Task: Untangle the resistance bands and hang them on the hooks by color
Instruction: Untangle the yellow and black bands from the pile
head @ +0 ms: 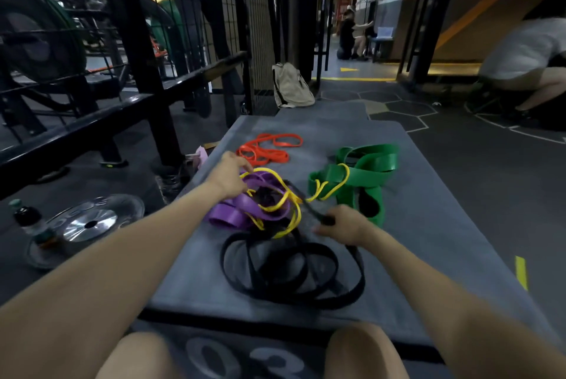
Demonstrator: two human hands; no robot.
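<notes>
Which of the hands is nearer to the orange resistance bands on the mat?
Left. The left hand is just in front of the orange rubber resistance bands, at the yellow band. The right hand grips a black band, nearer the person.

The mat's [428,225] right edge and near left corner are left open. Its middle is blocked by tangled yellow [283,195], purple [235,213] and black bands [291,271]; the far corners are taken by orange [266,149] and green bands [361,176].

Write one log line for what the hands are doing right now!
left hand: pinches yellow band | right hand: grips black band | orange bands: apart | nothing hung
</notes>
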